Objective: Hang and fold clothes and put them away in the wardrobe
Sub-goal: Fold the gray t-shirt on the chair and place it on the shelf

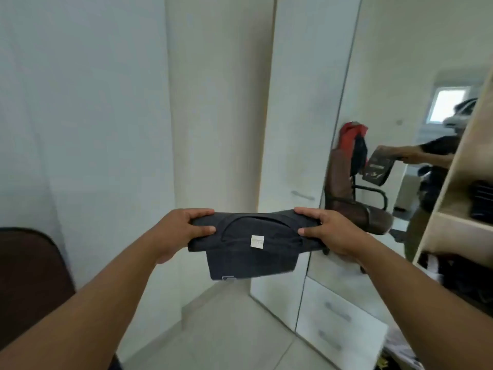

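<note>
Bare forearms (112, 284), no sleeves, rings, watch

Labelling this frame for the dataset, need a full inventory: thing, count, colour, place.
folded garment: 1, dark grey with a white neck label, held in the air at centre
wardrobe door: 1, white, closed, centre right
mirror door: 1, right of the white door, reflecting the room and the person
office chair: 1, brown, seen in the mirror, red and dark clothes draped on its back
open shelves: light wood, far right, dark folded clothes on them
drawers: 2, white, lower right
chair back: 1, dark brown, lower left
left hand: grips the garment's left end
right hand: grips the garment's right end
</note>
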